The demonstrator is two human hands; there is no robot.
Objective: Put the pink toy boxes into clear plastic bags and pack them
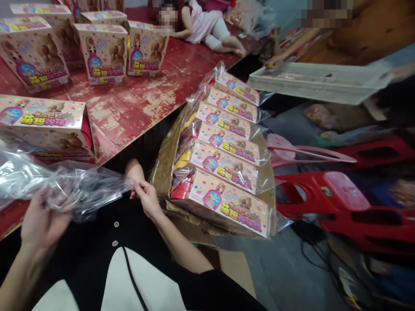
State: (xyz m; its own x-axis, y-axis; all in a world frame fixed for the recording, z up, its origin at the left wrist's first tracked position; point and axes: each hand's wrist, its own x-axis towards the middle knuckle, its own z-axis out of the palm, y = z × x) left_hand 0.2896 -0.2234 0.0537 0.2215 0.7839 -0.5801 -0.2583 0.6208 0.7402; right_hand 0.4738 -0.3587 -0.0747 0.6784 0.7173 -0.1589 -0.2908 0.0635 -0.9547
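Observation:
A clear plastic bag (87,185) stretches between my two hands, in front of my body at the red table's edge. My left hand (47,211) is closed round its crumpled left part, the fingers partly seen through the film. With its fingertips pinched, my right hand (145,194) holds the bag's gathered right end. Just beyond the bag, a printed box (45,125) with a bear picture lies on the table. To the right of my right hand, an open carton (165,160) holds several similar boxes (230,203) in clear plastic, set in a row.
Several printed boxes (105,56) stand on the worn red table (142,95). A person lies at its far end. Another person's hands are at a white tray (320,82). Red plastic chairs (324,194) and cables are at the right.

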